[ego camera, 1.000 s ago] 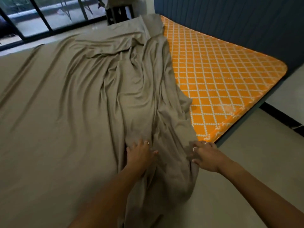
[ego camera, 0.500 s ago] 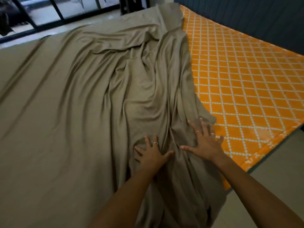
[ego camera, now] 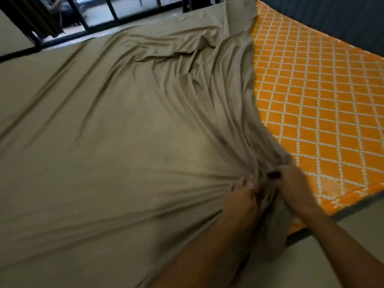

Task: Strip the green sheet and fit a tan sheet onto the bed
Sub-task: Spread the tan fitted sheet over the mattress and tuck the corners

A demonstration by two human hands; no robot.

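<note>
Sheet: wrinkled tan fabric sheet (ego camera: 135,152) covers most of the orange diamond-patterned mattress (ego camera: 322,121), whose right strip I see bare.
Left hand (ego camera: 243,196): clenched on bunched sheet.
Right hand (ego camera: 295,186): grasps the same gather, likely to drag it rightward.

Half a second ago both palms lay flat and spread on the tan sheet (ego camera: 128,154). Now the left hand (ego camera: 243,194) and right hand (ego camera: 291,183) have closed together, apparently bunching cloth between them; creases fan out from there.
</note>
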